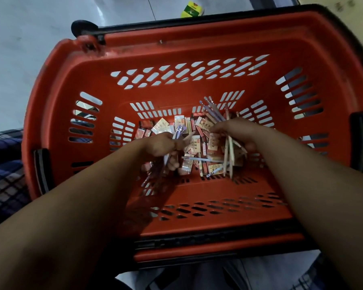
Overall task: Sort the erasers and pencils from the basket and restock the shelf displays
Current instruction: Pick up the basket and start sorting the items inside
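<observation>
A red plastic basket (pixel 92 65) with slotted walls fills the view. On its floor lies a heap of boxed erasers (pixel 199 126) mixed with loose pencils (pixel 213 110). My left hand (pixel 162 144) grips a bundle of purple-white pencils (pixel 179 130), their tips poking up past my fingers. My right hand (pixel 231 128) reaches into the heap on the right and holds several wooden pencils (pixel 228 158) that hang down below it. Both forearms cross the basket's near wall.
The basket stands on a pale tiled floor. A green-and-yellow packet (pixel 192 9) lies on the floor beyond the far rim. Checked fabric (pixel 2 164) shows at the left edge, and black handle parts (pixel 84 27) frame the basket.
</observation>
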Action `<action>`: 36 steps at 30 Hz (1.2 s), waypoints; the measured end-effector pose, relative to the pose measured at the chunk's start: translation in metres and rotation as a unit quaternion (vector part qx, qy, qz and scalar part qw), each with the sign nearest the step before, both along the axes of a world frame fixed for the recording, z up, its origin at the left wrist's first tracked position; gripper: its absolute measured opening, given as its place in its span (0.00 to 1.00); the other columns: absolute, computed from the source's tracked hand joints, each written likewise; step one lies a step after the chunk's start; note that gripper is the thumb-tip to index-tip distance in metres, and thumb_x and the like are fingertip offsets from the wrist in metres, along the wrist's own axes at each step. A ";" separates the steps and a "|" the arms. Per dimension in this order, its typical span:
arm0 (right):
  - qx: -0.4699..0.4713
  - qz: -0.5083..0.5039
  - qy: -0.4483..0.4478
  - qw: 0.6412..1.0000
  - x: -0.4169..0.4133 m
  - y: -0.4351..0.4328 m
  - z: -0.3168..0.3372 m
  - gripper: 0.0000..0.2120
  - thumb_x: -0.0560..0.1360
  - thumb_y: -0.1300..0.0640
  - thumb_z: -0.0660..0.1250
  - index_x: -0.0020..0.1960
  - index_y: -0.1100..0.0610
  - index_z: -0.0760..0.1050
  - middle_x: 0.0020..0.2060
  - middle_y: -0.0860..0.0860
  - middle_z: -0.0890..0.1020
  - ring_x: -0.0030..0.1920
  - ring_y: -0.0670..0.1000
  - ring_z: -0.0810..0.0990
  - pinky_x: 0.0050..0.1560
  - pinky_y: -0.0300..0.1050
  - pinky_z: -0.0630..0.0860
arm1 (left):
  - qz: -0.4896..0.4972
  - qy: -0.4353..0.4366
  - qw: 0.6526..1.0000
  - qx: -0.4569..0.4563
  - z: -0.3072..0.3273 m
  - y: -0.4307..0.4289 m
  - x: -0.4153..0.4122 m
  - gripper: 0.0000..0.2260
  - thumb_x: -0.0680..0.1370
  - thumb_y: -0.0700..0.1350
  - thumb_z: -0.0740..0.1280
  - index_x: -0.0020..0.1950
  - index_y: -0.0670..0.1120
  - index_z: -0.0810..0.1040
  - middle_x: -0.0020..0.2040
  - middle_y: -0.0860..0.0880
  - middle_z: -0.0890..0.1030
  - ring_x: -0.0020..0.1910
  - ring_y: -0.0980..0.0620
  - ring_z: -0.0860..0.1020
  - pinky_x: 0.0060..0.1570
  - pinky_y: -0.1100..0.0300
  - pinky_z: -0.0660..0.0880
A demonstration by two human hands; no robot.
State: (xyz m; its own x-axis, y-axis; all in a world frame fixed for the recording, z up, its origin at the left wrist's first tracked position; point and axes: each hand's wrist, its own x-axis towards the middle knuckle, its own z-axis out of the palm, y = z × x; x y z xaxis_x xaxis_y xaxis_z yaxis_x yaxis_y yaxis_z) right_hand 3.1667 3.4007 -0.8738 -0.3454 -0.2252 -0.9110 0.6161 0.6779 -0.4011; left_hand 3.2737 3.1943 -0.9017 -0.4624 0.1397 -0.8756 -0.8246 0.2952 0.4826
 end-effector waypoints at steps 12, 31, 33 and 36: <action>-0.044 -0.122 -0.013 0.991 0.016 0.001 -0.016 0.21 0.72 0.50 0.77 0.59 0.61 0.78 0.29 0.52 0.78 0.25 0.50 0.73 0.33 0.46 0.78 | 0.304 -0.016 0.944 0.130 -0.012 0.029 -0.014 0.14 0.76 0.51 0.75 0.39 0.44 0.77 0.26 0.51 0.70 0.35 0.51 0.74 0.29 0.62 0.78; -0.076 -0.078 -0.189 0.976 0.051 0.006 -0.044 0.13 0.78 0.54 0.71 0.56 0.63 0.81 0.47 0.59 0.84 0.47 0.57 0.84 0.53 0.55 0.83 | 0.331 -0.042 0.918 0.213 -0.027 0.054 0.023 0.10 0.84 0.41 0.62 0.43 0.43 0.75 0.30 0.48 0.74 0.26 0.52 0.75 0.31 0.59 0.78; -0.069 -0.078 -0.205 0.973 0.051 0.006 -0.042 0.12 0.79 0.52 0.70 0.50 0.62 0.78 0.38 0.57 0.82 0.40 0.56 0.84 0.50 0.54 0.84 | 0.340 -0.034 0.919 0.197 -0.030 0.053 0.021 0.10 0.84 0.41 0.63 0.43 0.42 0.76 0.29 0.48 0.73 0.25 0.53 0.73 0.29 0.60 0.76; -0.057 -0.102 -0.175 0.977 0.048 0.005 -0.040 0.12 0.80 0.53 0.69 0.43 0.60 0.75 0.30 0.53 0.77 0.32 0.52 0.80 0.39 0.49 0.85 | 0.384 -0.003 0.905 0.184 -0.033 0.045 0.011 0.09 0.84 0.42 0.63 0.45 0.41 0.76 0.28 0.50 0.72 0.25 0.53 0.68 0.29 0.59 0.73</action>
